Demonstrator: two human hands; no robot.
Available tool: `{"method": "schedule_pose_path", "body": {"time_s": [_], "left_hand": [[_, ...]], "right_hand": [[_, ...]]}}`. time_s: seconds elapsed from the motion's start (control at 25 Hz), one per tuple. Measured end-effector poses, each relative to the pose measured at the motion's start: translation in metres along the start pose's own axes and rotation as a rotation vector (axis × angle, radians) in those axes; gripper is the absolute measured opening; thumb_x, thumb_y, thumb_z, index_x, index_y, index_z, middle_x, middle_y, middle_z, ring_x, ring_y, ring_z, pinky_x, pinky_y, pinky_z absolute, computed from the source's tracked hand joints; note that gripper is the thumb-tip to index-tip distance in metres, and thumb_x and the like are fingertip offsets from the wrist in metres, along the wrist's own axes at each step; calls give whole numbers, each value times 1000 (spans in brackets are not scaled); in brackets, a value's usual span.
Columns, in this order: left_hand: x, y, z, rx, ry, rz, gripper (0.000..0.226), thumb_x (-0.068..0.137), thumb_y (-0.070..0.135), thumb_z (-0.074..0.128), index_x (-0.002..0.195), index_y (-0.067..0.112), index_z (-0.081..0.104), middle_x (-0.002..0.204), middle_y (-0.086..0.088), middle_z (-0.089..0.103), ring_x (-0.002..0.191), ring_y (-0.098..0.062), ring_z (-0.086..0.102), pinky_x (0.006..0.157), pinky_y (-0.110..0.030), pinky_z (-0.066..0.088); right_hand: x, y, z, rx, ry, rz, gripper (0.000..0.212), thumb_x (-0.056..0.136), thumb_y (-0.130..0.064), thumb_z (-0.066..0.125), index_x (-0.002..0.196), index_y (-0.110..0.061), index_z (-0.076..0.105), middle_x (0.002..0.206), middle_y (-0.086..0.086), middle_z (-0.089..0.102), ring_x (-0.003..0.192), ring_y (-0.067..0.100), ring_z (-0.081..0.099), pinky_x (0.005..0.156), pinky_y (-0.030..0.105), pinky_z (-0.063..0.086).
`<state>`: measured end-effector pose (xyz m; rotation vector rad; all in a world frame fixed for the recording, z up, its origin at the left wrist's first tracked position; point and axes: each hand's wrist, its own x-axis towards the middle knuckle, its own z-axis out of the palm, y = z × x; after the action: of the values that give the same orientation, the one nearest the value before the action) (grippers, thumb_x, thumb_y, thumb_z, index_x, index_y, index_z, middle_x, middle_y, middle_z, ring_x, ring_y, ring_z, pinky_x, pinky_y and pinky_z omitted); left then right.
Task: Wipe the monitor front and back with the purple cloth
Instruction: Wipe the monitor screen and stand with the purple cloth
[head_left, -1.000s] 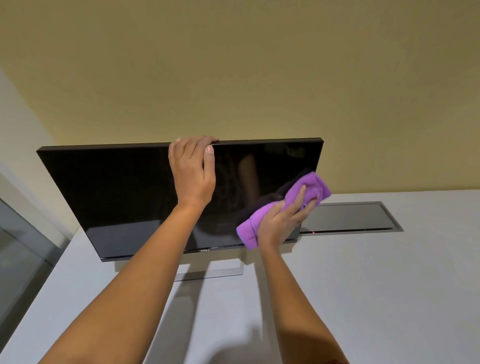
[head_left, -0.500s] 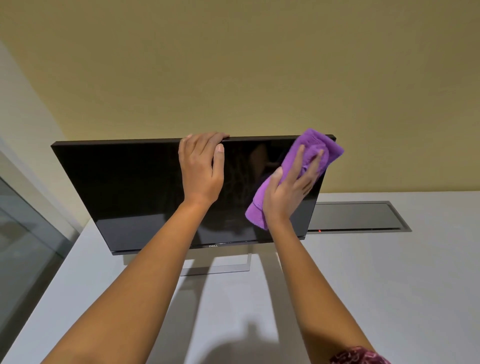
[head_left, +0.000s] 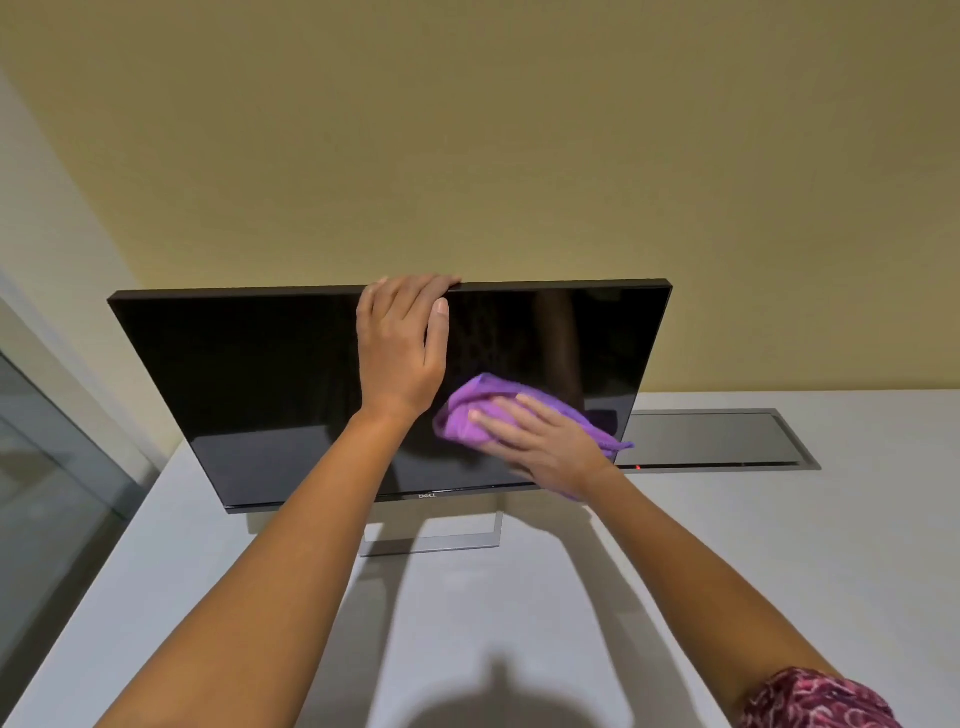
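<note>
So, wall (head_left: 519, 130): a plain mustard-yellow surface is filling the upper half of the view.
desk (head_left: 779, 571): a pale grey top is carrying the monitor (head_left: 249, 389), with the arms' shadows falling across it.
monitor: it is standing tilted at the back left of the desk, its screen dark, glossy and reflecting dim shapes; a thin black frame is running round it and a small logo is showing on the bottom edge.
hatch (head_left: 717, 439): a grey recessed panel is lying in the desk just right of the monitor, a tiny red light glowing at its front edge.
left hand (head_left: 400, 353): it is gripping the monitor's top edge near the middle, fingers hooking over the back, thumb lying on the front.
right hand (head_left: 545, 447): it is pressing flat, fingers straight and spread, on the purple cloth (head_left: 467, 410).
purple cloth: bunched and fuzzy, it is lying against the lower right part of the screen, one corner trailing past the right edge.
stand (head_left: 431, 543): a silver open frame is showing under the monitor.
sleeve (head_left: 815, 701): a red patterned cuff is peeking in at the bottom right.
</note>
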<state>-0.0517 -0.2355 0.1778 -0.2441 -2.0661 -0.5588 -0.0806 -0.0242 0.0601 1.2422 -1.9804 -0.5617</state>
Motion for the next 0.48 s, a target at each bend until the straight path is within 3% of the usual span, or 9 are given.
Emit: {"method": "schedule_pose_path", "body": {"time_s": [0.16,0.24,0.36,0.48], "left_hand": [[2,-25,-15,158,31,5,35,99,23,34,113,18,65,110,2,67,106,-16,55,106,-31,21],[1,-38,-24,197,53,-8,34,99,22,35,112,18,66,108,1,67,105,-16,56,107,-32,22],[-2,-47,-32,227,70,-9,32,100,21,36,111,17,66,108,0,68,104,-18,57,107,-35,25],[-6,-52,-37,240,78,-26,32,100,21,36,113,16,65,110,0,67,107,-19,56,109,-38,27]], "right_hand": [[36,32,-27,-33,167,388,57,91,-42,40,143,-22,28,150,9,20,138,33,17,117,43,4],[40,17,-17,-19,150,255,58,91,-39,42,143,-21,28,150,7,22,138,33,18,117,44,4],[21,-28,12,-31,-53,-197,72,84,-25,61,147,-17,25,154,2,26,138,29,24,117,44,8],[14,-46,9,-13,-198,-269,83,74,-12,72,146,-17,29,154,-2,28,136,22,32,115,39,15]]}}
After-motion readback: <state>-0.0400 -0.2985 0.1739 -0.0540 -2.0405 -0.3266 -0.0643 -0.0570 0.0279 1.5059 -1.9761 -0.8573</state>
